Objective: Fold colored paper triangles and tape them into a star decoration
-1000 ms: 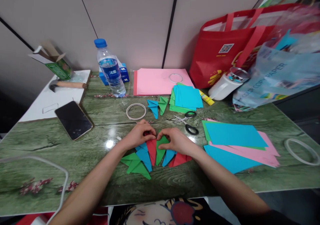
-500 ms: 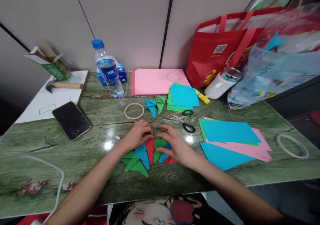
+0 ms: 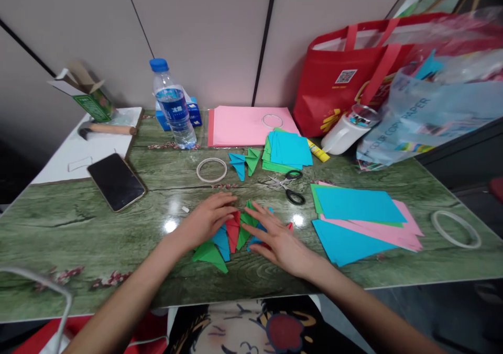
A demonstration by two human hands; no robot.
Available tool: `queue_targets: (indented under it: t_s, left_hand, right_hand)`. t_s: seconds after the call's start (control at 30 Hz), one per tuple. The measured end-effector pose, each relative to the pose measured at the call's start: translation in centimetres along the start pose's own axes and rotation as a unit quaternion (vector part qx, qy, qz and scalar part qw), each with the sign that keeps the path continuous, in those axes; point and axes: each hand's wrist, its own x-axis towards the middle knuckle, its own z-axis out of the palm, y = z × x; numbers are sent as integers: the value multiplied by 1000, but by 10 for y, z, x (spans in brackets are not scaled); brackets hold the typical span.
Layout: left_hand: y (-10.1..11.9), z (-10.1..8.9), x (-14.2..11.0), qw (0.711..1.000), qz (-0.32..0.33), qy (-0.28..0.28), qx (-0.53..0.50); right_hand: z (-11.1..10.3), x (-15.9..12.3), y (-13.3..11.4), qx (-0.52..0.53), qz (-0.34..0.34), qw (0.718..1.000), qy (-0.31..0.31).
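A row of folded paper pieces lies on the table under and between my hands. My left hand (image 3: 206, 219) rests with its fingers stretched over the left part, beside a red folded piece (image 3: 233, 232), a blue folded piece (image 3: 222, 241) and a green folded piece (image 3: 210, 256). Fingers spread, my right hand (image 3: 283, 243) lies across the right part, over another green piece (image 3: 243, 232) and a blue one it partly hides. A red tip (image 3: 290, 227) shows beyond its knuckles. Farther back sit a small blue folded piece (image 3: 238, 165) and a green one (image 3: 252, 160).
Scissors (image 3: 288, 185), a tape roll (image 3: 211, 170), stacked square paper (image 3: 291, 150) and a water bottle (image 3: 173, 108) stand behind my hands. Coloured sheets (image 3: 359, 206) and another tape roll (image 3: 456, 229) lie right; a phone (image 3: 116, 181) and hammer (image 3: 108, 129) left.
My right hand has opened wider and spread over the right-hand pieces, which have shifted. My left fingers have straightened. The view has moved slightly.
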Motion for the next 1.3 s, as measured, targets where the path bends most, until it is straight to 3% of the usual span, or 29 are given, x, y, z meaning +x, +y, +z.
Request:
queue_targets:
  t_s: [0.23, 0.6, 0.87, 1.13, 1.3]
  left_hand:
    - [7, 16, -27, 999, -17, 17, 23]
    - [13, 25, -25, 995, -21, 47, 83]
    - [13, 26, -28, 994, -53, -16, 99]
    - [15, 24, -30, 993, 2, -34, 112]
    - [14, 25, -31, 992, 0, -37, 124]
  right_hand:
    - [1, 2, -6, -19, -25, 999, -36]
    - [4, 0, -10, -2, -8, 1000, -14]
    - [1, -2, -4, 2, -16, 1000, -20]
    - [-2, -1, -1, 5, -25, 999, -30]
    - [-1, -1, -1, 4, -24, 999, -23]
